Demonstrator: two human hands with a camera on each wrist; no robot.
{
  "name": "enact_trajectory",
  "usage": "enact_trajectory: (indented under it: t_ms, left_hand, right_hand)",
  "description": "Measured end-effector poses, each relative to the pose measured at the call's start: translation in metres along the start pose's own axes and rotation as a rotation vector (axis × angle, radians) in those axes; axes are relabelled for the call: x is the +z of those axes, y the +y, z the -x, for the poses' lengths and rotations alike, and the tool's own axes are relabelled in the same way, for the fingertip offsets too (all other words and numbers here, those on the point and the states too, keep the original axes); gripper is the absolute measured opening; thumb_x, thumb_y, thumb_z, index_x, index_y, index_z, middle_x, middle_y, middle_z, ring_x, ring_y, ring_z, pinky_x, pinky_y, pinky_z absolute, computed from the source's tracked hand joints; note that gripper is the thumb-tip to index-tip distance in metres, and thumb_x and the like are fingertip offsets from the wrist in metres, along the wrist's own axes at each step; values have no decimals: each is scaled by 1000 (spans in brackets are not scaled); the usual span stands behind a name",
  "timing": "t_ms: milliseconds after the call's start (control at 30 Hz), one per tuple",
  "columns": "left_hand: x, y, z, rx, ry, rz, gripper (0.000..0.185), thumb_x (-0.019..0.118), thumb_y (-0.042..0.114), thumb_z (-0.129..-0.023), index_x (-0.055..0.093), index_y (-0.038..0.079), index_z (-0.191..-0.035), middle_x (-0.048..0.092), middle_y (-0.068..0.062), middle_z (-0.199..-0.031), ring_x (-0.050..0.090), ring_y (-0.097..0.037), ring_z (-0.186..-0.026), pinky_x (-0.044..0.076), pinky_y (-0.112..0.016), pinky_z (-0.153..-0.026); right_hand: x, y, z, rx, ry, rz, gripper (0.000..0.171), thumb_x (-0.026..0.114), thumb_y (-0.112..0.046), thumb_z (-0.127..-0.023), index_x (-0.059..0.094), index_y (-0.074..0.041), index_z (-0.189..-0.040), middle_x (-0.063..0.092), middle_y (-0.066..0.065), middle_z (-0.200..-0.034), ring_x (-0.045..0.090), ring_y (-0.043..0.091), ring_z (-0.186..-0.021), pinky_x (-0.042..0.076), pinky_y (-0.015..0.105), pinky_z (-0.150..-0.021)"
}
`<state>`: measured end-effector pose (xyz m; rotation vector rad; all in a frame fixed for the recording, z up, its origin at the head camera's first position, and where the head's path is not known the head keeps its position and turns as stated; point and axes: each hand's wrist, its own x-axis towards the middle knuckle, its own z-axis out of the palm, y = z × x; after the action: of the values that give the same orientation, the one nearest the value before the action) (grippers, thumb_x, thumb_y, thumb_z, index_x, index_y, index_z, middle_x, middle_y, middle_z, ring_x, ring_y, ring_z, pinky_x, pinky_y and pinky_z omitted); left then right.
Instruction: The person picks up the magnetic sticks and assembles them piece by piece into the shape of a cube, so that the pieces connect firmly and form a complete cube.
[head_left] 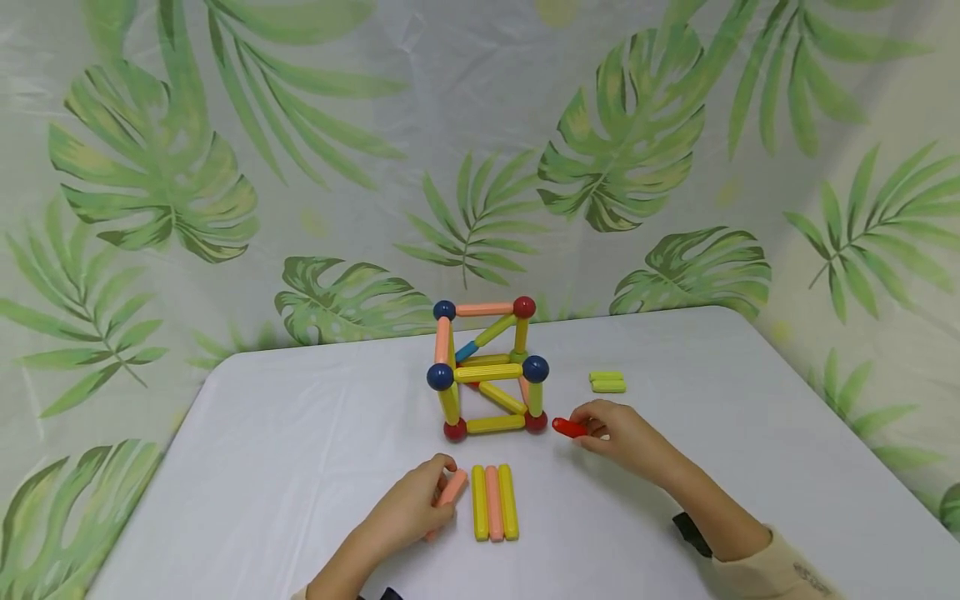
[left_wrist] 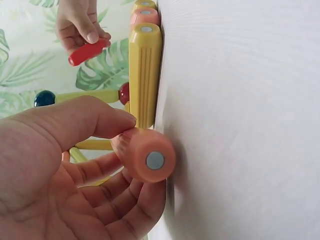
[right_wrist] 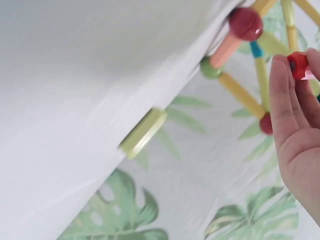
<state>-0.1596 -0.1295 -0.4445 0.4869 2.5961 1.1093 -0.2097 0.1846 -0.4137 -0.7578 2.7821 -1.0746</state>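
So on the left, the left hand (head_left: 411,510) has its thumb and fingers curled round a salmon-pink stick (head_left: 448,493), which lies on the white table (head_left: 300,433). In the left wrist view you can see the round end of that stick (left_wrist: 148,155) with its grey magnet disc, thumb on top and fingers underneath, so the grip is properly closed on it.

Just right of that grip there's a little row of three sticks (head_left: 494,502) lying side by side and touching: yellow, pink, yellow. The held stick is just beside the nearest yellow one (left_wrist: 145,70).

Beyond both hands, sort of between them, stands the cube frame (head_left: 487,371) made of sticks and balls, dark blue and red balls at the corners, with a diagonal stick across the top.

Over on the right, the right hand (head_left: 618,433) is pinching a short red stick (head_left: 568,427) between thumb and fingertips, low to the table. The free end points at the cube's bottom right red ball (head_left: 536,421), very near it, but I can't tell if they touch.

Behind that hand, a bit apart, lie two pale green sticks (head_left: 607,382) stacked against each other.
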Motion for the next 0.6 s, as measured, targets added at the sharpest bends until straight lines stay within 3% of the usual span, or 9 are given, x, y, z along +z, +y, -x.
enact_trajectory:
  t_ms: [100,200,333,600]
  left_hand:
    - [-2,0,0,-2,-2,-6,44,64,6,-75,46,3,-115,53,2,-78,50,-11,-52,43,-25,-47]
    - [-3,1,0,1,-1,-19,44,64,7,-75,46,3,-115,52,3,-77,49,-10,-53,43,-25,-47]
    - [-3,1,0,1,-3,-17,44,64,6,-75,46,3,-115,52,2,-77,49,-10,-51,43,-24,-46]
    - [-3,1,1,-2,-19,-7,43,64,5,-75,47,4,-115,52,2,-78,50,-11,-48,42,-25,-45]
  right_hand:
    - [11,-8,-5,-89,18,11,23,70,-7,-77,62,-9,-98,55,-3,-87,54,10,-75,48,21,-65]
    - [22,-13,-14,-135,52,64,22,72,-11,-76,63,-13,-96,47,-6,-73,46,7,-64,41,18,-54]
    - [36,-20,-25,-113,69,139,21,72,-18,-77,64,-16,-97,40,-10,-60,37,4,-53,31,19,-45]
    - [53,-28,-43,-75,121,224,23,73,-17,-75,66,-14,-97,45,-11,-59,39,5,-50,33,18,-44]
